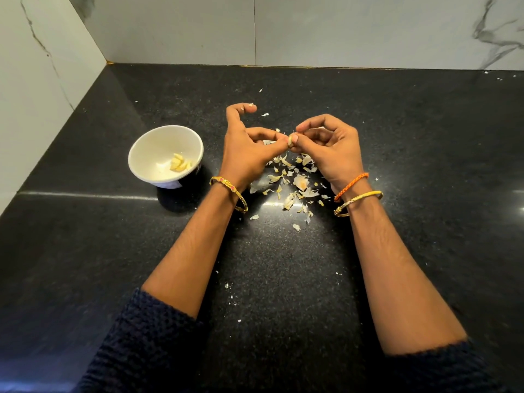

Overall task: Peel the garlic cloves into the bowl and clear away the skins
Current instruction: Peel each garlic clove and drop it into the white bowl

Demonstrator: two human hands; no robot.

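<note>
a speckled black stone counter [397, 137], polished enough to throw glare, meets pale marble-veined wall tiles [312, 29] at the back and left. on it stands one round white bowl [141, 154], glossy inside, its outer wall darker near the foot. in the bowl lies a small heap of peeled garlic cloves [179, 163], pale yellow and smooth; they overlap, so the count cannot be told.

right of the bowl, both hands meet above the counter. the left hand [246, 148] and the right hand [329, 148] pinch one garlic clove [291, 141] between thumb and fingertips, the other fingers curled; the left forefinger arches up and away.

beneath and just toward the person from the hands, dry papery garlic skins [295, 182] lie scattered, thin curled flakes in white and tan, too many to count, with stray bits farther out.

the left wrist wears one gold bangle [229, 194]; the right wears one gold bangle [357, 203] and one orange braided thread [351, 186]. two dark knitted sleeves [141, 344] are pushed up the forearms.
</note>
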